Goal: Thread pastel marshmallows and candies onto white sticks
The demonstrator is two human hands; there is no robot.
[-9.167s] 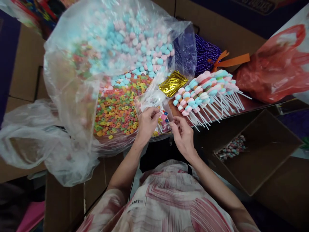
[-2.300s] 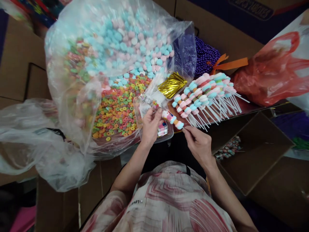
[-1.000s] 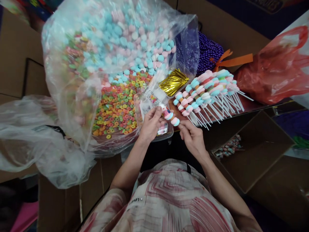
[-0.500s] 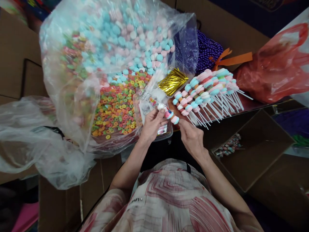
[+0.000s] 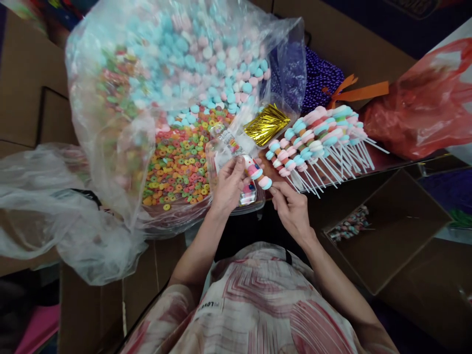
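A candy skewer (image 5: 264,182) with pink and blue marshmallow pieces is held between my two hands, tilted down to the right. My left hand (image 5: 229,184) is closed around its upper end, which carries a printed wrapper. At the lower end, the fingertips of my right hand (image 5: 293,206) pinch the stick, mostly hidden by the fingers. Just beyond lies a clear plastic tray (image 5: 254,209) with printed packets in it. To the right, a stack of finished-looking candy skewers (image 5: 313,140) lies with white sticks pointing toward me.
Gold twist ties (image 5: 266,125) lie behind my hands. A large clear bag (image 5: 83,98) holds marshmallows (image 5: 191,61) and ring gummies (image 5: 177,169). Purple netting (image 5: 320,73) and a red plastic bag (image 5: 409,118) stand behind the skewers. An open cardboard box (image 5: 398,241) at right contains more skewers (image 5: 352,223).
My left hand has shifted slightly on the skewer's upper end, its fingers a little looser. My right hand keeps its pinch at the stick. The view has moved slightly.
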